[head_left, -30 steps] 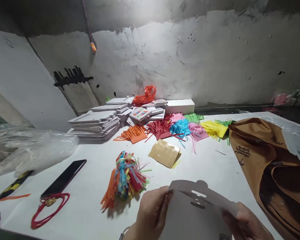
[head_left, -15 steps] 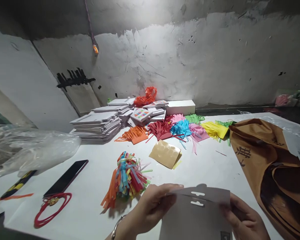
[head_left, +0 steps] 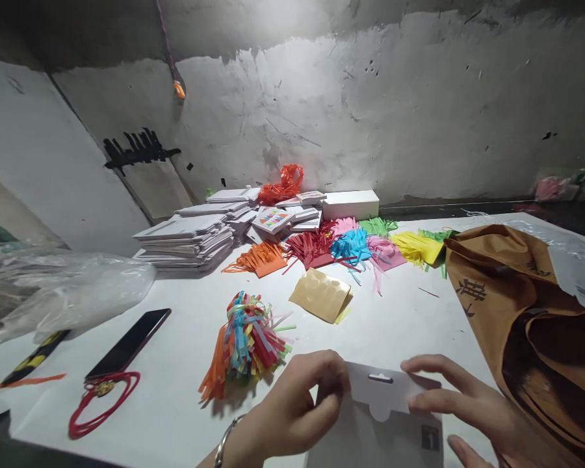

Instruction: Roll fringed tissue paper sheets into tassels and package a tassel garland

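A white flat cardboard box [head_left: 390, 432] with a hang-hole flap stands at the bottom edge of the view. Its flap is folded down over the front, with a rounded tongue against the panel and a dark square mark to the right. My left hand [head_left: 307, 406] is closed, pinching the box's upper left corner. On the other side my right hand [head_left: 468, 406] has its fingers stretched apart, the fingertips touching the flap's right part. A bundle of multicoloured paper tassels [head_left: 248, 344] lies left of my left hand. Beyond the box is a folded gold paper sheet [head_left: 320, 296].
Stacks of white boxes [head_left: 185, 240] stand at the back left. Fringed paper pieces, including a yellow one [head_left: 419, 249], lie in a row. A brown bag [head_left: 497, 286] is on the right; a phone [head_left: 129, 344] and plastic bag [head_left: 78, 286] are left.
The flap, raised with two slots showing before, is now folded down over the box front with one slot visible. My right hand's fingers have loosened from the box's side and spread over the flap.
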A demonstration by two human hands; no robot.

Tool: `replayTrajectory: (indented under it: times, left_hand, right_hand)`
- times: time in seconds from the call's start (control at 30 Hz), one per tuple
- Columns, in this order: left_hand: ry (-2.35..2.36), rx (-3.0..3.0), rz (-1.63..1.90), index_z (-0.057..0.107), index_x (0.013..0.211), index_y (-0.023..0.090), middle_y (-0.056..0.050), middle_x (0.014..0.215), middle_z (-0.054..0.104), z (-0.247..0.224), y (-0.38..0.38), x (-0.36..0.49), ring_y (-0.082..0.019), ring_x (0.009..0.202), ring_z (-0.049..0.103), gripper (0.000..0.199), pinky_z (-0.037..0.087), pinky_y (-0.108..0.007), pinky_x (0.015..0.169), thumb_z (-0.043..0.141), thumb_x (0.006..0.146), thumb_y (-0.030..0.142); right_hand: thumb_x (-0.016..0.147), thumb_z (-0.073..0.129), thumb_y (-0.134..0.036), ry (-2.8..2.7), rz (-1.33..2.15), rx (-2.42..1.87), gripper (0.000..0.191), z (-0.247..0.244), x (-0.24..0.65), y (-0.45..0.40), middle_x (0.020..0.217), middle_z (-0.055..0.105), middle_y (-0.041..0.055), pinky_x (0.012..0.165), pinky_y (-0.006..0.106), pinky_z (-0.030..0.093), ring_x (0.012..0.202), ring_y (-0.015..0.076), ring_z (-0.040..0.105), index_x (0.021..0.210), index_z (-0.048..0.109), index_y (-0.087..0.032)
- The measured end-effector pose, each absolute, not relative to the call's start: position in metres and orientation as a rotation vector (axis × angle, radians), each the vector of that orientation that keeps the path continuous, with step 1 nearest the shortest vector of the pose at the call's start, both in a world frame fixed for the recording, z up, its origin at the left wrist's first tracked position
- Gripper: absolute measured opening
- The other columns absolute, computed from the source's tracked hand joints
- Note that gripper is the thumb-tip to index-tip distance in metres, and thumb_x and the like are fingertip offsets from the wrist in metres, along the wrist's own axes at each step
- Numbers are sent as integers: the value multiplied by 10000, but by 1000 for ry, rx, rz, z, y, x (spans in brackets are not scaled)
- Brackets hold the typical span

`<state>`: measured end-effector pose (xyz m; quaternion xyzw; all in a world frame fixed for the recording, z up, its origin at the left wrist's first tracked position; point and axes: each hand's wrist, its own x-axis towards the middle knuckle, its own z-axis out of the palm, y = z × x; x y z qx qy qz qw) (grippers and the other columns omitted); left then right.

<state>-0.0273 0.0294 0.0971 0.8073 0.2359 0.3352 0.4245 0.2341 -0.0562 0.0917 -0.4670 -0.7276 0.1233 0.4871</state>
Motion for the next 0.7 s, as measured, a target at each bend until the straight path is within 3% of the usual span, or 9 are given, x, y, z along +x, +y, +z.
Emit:
replayTrajectory:
  times: [0.07, 0.17, 0.23, 0.43, 0.57, 0.7]
  left_hand:
    - [587, 2033, 800, 605, 845, 184, 10, 680, 546, 93, 29, -23, -116, 567, 438, 159, 363, -213, 537, 553, 743, 75]
    - [550, 2071, 777, 591, 872, 186, 29, 668, 513, 91, 28, -19, -106, 552, 414, 236, 354, -214, 542, 506, 701, 48]
    - [551, 2088, 792, 586, 877, 186, 39, 659, 496, 92, 28, -17, -100, 544, 402, 262, 352, -213, 548, 492, 683, 36]
    - [575, 2092, 787, 582, 886, 182, 44, 651, 483, 94, 31, -14, -99, 542, 391, 252, 337, -212, 538, 482, 692, 55]
    - [573, 2109, 760, 600, 887, 176, 41, 643, 493, 94, 35, -9, -104, 540, 409, 248, 341, -213, 531, 488, 693, 69]
    - [555, 2111, 737, 603, 909, 170, 40, 651, 531, 95, 38, -5, -102, 538, 430, 250, 357, -216, 547, 492, 703, 82]
  right_hand:
    - [935, 623, -335, -1961, 126, -1144, 117, 93, 235, -51, 1246, 677, 105, 908, 329, 574, 1074, 262, 689, 1015, 694, -287]
    - [926, 654, -249, -2172, -77, -1081, 367, 91, 233, -40, 1164, 708, 110, 835, 299, 594, 983, 230, 703, 1288, 595, -227]
    - [958, 594, -198, -2229, -77, -1068, 436, 91, 228, -34, 1069, 713, 89, 753, 274, 590, 874, 195, 700, 1386, 510, -194]
    - [943, 569, -135, -2264, 255, -1150, 463, 100, 223, -29, 1052, 657, 18, 736, 236, 552, 864, 143, 666, 1377, 463, -260]
    - [911, 632, -119, -2233, 452, -1191, 451, 103, 226, -24, 1056, 661, 3, 758, 211, 534, 902, 136, 656, 1318, 514, -275]
    - [910, 594, -76, -2245, 461, -1182, 500, 95, 229, -18, 1094, 651, -1, 781, 208, 520, 927, 129, 660, 1343, 496, -304]
